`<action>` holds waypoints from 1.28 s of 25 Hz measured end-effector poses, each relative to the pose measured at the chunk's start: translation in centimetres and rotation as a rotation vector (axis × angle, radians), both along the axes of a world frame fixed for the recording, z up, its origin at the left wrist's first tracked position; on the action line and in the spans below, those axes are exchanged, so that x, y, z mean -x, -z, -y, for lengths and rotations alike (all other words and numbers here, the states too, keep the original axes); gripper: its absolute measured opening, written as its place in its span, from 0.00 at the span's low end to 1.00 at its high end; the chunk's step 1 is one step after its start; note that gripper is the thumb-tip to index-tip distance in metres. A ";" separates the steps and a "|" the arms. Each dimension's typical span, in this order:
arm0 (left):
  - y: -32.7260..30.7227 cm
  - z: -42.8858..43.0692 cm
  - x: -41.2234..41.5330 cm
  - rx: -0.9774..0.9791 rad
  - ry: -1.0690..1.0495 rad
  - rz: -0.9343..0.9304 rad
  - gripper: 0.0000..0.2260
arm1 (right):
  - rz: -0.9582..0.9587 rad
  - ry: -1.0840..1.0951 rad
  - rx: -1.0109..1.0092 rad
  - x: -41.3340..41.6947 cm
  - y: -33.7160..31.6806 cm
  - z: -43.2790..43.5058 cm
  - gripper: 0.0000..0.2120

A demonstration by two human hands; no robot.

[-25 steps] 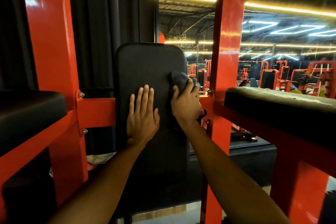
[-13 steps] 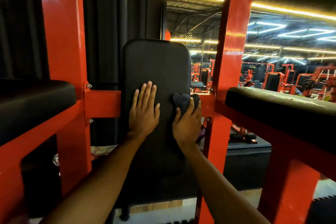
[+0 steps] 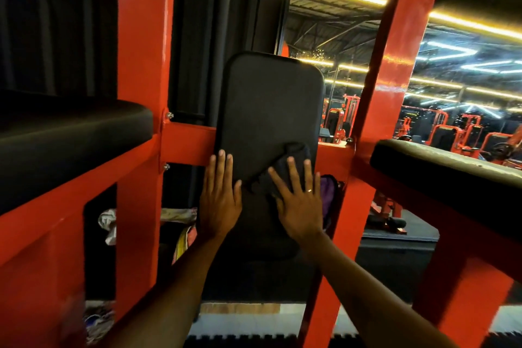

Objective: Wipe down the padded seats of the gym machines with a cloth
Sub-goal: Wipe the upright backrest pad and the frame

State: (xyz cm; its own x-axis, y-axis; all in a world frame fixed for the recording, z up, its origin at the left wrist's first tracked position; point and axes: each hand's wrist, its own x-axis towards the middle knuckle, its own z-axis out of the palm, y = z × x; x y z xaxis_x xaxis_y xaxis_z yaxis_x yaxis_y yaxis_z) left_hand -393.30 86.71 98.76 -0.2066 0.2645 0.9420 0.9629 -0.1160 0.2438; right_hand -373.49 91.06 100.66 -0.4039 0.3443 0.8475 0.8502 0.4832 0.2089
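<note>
The view is filled by the red steel frame (image 3: 141, 65) of a gym machine, whose uprights and crossbar (image 3: 189, 147) carry three black padded surfaces. Two broad pads are mounted at the sides, the left pad (image 3: 70, 124) and the right pad (image 3: 440, 167), and between them a tall upright pad (image 3: 271, 104) with rounded corners is fixed in front of the crossbar. Other gym machines and ceiling lights are seen beyond on the right; whether through an opening or in a mirror cannot be told. The upright pad is judged to be the surface being wiped, and neither side pad is touched. The left hand (image 3: 219, 198) is laid flat against the upright pad's lower left edge, fingers straight and close together, with nothing held; it is probably placed there to brace the body against the pressure of wiping. The right hand (image 3: 299, 203) is spread wide with straight fingers and pressed onto a dark cloth (image 3: 285, 167), which is thereby pinned against the lower right part of the upright pad, bunched and showing above and to the left of the fingers. An open palm suits this, since pressure is spread over more cloth than a pinch would allow. A thin ring (image 3: 309, 191) is worn on one finger of the right hand.
</note>
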 end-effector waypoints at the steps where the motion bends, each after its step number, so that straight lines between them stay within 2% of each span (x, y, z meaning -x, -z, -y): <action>1: 0.8 0.2 0.1 0.007 0.013 0.042 0.27 | -0.056 0.008 0.021 -0.1 -1.1 -0.3 0.29; 3: 1.5 0.5 0.1 0.024 0.040 0.102 0.28 | -0.213 0.014 0.072 1.3 -4.1 -0.3 0.27; 5: 1.7 0.4 0.0 0.034 0.056 0.122 0.28 | -0.278 -0.005 0.080 4.7 -6.4 0.5 0.26; 8: 2.3 0.1 0.2 0.031 0.081 0.118 0.27 | -0.190 -0.044 0.015 8.9 -6.4 1.7 0.27; 11: 3.3 0.0 0.6 -0.006 0.087 0.102 0.25 | -0.035 -0.109 -0.060 8.2 -3.1 1.8 0.24; 14: 3.4 0.8 0.3 -0.030 0.118 0.110 0.32 | 0.121 -0.151 -0.118 5.0 1.3 1.1 0.24; 16: 3.2 1.0 0.2 -0.027 0.116 0.119 0.34 | 0.147 -0.143 -0.116 4.1 2.1 1.1 0.25; 19: 3.5 0.6 -0.2 0.004 0.109 0.142 0.27 | 0.095 -0.154 -0.060 7.4 -1.8 2.1 0.30; 22: 4.0 0.2 0.2 0.006 0.117 0.171 0.24 | 0.085 -0.185 -0.026 12.0 -6.5 3.1 0.27; 24: 4.4 0.0 0.6 0.007 0.122 0.145 0.24 | 0.105 -0.181 -0.043 12.7 -7.1 2.7 0.27; 29: 4.2 0.2 0.8 0.001 0.138 0.146 0.22 | 0.055 -0.165 -0.113 8.5 -2.5 1.2 0.24; 32: 3.8 0.9 0.5 -0.005 0.121 0.110 0.30 | 0.025 -0.117 -0.070 5.4 2.2 1.4 0.23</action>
